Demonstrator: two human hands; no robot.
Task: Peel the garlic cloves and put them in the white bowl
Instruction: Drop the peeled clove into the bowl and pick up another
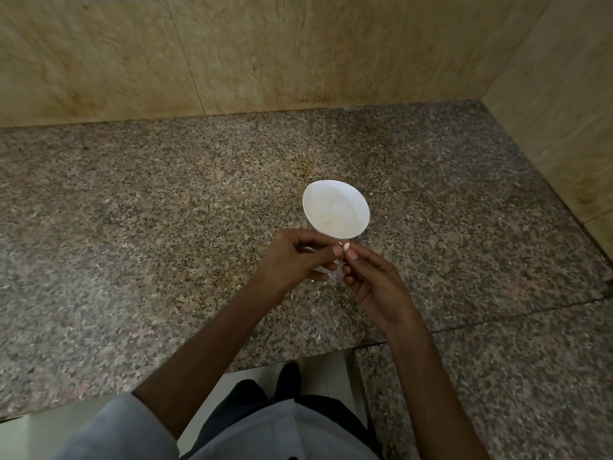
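Risk: I judge the garlic clove (345,246), pinched by left grip (298,260) and right grip (374,287), may slip mid-peel onto bench (166,210), short of white bowl (331,200).

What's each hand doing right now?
Left hand: pinching the garlic clove.
Right hand: pinching the same garlic clove.

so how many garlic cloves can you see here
1: a garlic clove pinched between the left hand and right hand, in front of the white bowl. A pale smudge in the bowl may be another; hands could hide more.
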